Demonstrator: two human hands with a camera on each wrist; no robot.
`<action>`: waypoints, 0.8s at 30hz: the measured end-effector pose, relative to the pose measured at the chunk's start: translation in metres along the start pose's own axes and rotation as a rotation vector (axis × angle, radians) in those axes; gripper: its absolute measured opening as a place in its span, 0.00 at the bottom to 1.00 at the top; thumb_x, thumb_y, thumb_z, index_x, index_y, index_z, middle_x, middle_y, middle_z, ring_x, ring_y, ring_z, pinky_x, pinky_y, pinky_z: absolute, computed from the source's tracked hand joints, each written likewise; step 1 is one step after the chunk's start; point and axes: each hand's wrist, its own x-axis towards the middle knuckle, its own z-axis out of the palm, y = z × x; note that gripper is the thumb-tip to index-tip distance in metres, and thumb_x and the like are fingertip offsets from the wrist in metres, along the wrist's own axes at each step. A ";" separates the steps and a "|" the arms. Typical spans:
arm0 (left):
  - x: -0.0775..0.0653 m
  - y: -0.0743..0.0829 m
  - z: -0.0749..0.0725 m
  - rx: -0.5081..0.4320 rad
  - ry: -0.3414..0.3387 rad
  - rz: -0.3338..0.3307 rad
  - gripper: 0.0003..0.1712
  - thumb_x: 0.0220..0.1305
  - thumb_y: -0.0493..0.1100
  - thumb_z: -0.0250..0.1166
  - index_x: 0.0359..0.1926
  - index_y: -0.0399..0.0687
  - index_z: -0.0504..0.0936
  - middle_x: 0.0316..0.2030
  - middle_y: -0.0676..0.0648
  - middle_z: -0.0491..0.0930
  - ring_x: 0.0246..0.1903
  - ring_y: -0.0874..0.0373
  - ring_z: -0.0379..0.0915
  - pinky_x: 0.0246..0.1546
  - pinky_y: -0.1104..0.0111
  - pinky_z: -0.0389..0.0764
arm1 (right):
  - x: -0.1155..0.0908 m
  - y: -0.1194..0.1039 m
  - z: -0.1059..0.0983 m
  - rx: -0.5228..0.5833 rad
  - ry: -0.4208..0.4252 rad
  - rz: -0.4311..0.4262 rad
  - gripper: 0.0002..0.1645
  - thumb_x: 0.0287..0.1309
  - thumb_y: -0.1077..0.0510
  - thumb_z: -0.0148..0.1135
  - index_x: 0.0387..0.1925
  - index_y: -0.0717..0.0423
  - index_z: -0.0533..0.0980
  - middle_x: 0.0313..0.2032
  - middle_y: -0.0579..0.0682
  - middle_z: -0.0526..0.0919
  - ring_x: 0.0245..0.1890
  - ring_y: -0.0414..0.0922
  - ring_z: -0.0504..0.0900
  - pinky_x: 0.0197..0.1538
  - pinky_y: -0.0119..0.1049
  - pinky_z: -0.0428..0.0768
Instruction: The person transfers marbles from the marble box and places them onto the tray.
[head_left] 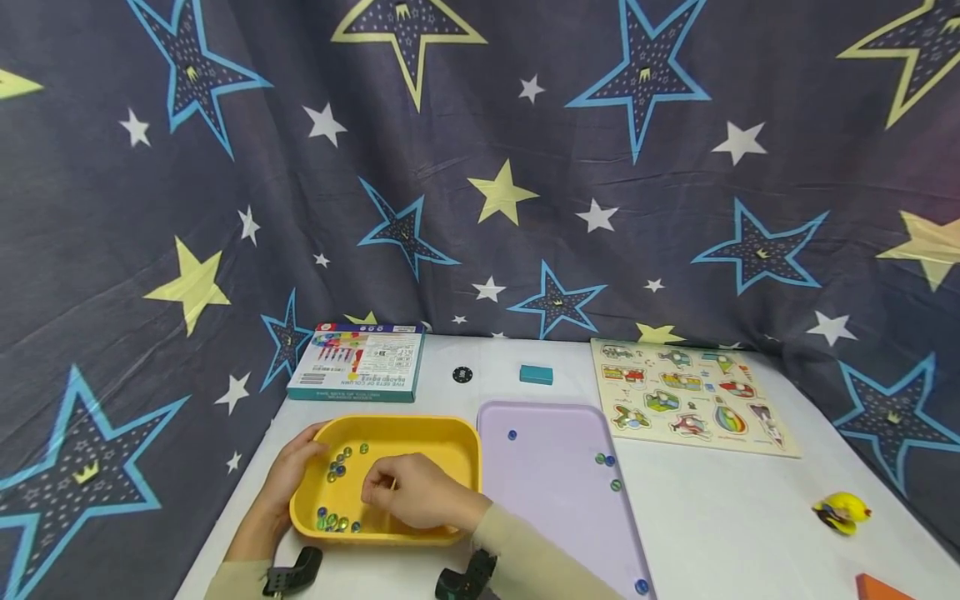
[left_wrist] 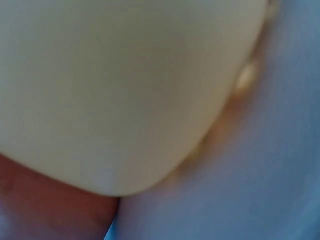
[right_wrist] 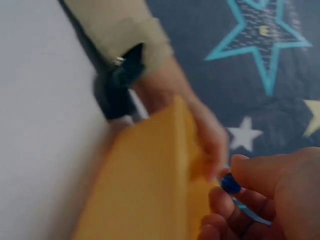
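A yellow tray (head_left: 438,435) holds several glass marbles (head_left: 333,522), gathered along its left side and near-left corner. At the tray's left end my left hand (head_left: 288,471) grips the rim, fingertips over the edge. My right hand (head_left: 420,493) is over the middle of the tray. Between its thumb and fingertips, the right wrist view shows a dark blue marble (right_wrist: 230,183) being pinched. That view also has the left hand (right_wrist: 207,130) behind the tray wall (right_wrist: 145,170). The left wrist view is mostly filled by a blurred pale surface.
Right of the yellow tray lies a lilac tray (head_left: 547,492) with several marbles on it. Behind are a boxed set (head_left: 360,362), a black disc (head_left: 462,375), a teal block (head_left: 536,375) and a picture puzzle board (head_left: 686,392). A rubber duck (head_left: 842,511) and an orange piece (head_left: 881,588) are far right.
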 end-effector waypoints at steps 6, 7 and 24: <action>0.000 0.001 0.000 -0.005 0.001 0.008 0.24 0.62 0.43 0.46 0.60 0.52 0.65 0.56 0.47 0.67 0.51 0.52 0.63 0.48 0.73 0.68 | -0.024 0.016 -0.026 0.113 0.201 -0.074 0.02 0.55 0.51 0.58 0.30 0.42 0.76 0.26 0.35 0.76 0.21 0.35 0.69 0.24 0.26 0.69; -0.001 0.001 0.000 -0.006 0.001 0.009 0.24 0.62 0.43 0.45 0.60 0.52 0.65 0.56 0.47 0.67 0.51 0.52 0.63 0.48 0.73 0.68 | -0.028 0.019 -0.029 0.128 0.226 -0.078 0.02 0.55 0.51 0.59 0.31 0.42 0.76 0.27 0.36 0.76 0.21 0.35 0.69 0.24 0.26 0.69; -0.001 0.000 0.001 -0.025 -0.001 0.004 0.24 0.62 0.43 0.46 0.60 0.53 0.66 0.56 0.47 0.67 0.51 0.51 0.63 0.49 0.73 0.68 | -0.076 0.095 -0.087 0.158 0.530 0.164 0.11 0.44 0.60 0.67 0.34 0.52 0.79 0.28 0.42 0.78 0.21 0.41 0.73 0.23 0.29 0.71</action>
